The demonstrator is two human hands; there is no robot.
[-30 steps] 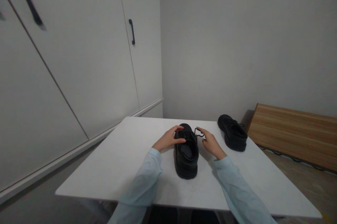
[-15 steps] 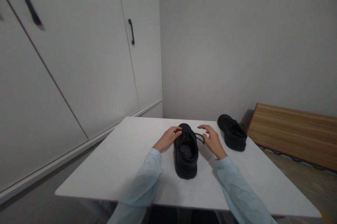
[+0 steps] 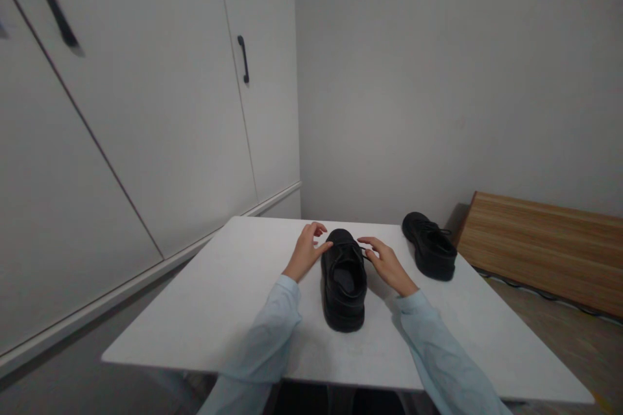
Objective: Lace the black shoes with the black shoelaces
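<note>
Two black shoes (image 3: 343, 282) (image 3: 430, 254), one white table (image 3: 233, 298), two hands (image 3: 305, 254) (image 3: 387, 262)

The left hand (image 3: 305, 252) has lifted off the shoe (image 3: 343, 278) toward the bench's far edge, while the right hand (image 3: 387, 262) has closed in on the lace (image 3: 366, 252).
</note>
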